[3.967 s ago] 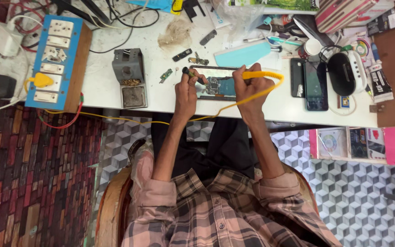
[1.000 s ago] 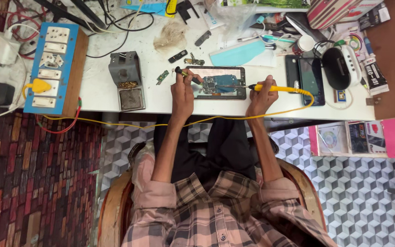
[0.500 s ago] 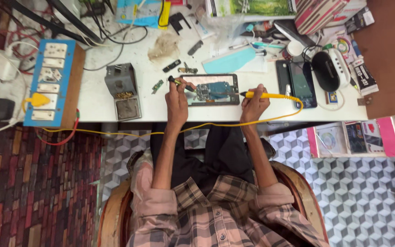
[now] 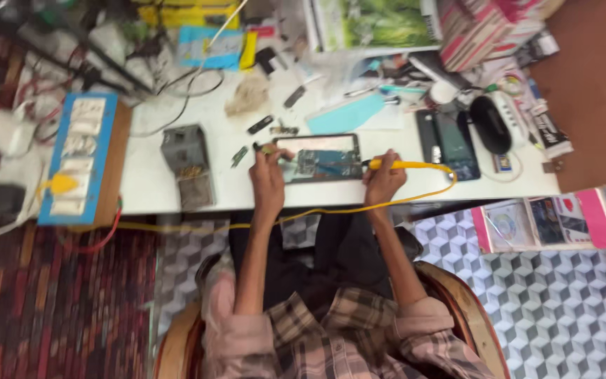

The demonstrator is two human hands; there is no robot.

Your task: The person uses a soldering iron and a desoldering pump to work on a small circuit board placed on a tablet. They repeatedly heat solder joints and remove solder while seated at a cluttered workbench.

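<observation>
The person's right hand [image 4: 384, 181] is closed around the yellow handle of a soldering iron [image 4: 405, 165], whose tip points left at the opened tablet [image 4: 319, 158] lying flat at the centre of the frame on the white workbench [image 4: 149, 184]. The left hand [image 4: 268, 172] rests on the tablet's left edge with fingers pinched on a small dark tool [image 4: 261, 148]; the blur hides what kind it is. A yellow cord [image 4: 247, 224] runs from the iron along the bench's near edge towards the left.

At the top of the frame stands a flat box with a green leafy picture [image 4: 376, 24], and to its right a pink-and-white striped package [image 4: 489, 28]. A light blue card [image 4: 208, 48] lies at the upper left centre, and a teal plastic sheet [image 4: 348, 112] just above the tablet. A blue-framed board of white sockets [image 4: 82, 158] sits at the left end of the bench, with a grey metal stand [image 4: 187, 165] between it and the tablet. A dark phone [image 4: 450, 144] lies to the right of the tablet.

Below the bench, the floor shows grey cube-patterned tiles [image 4: 562, 302] on the right and a dark red patterned surface [image 4: 43, 302] on the left.
</observation>
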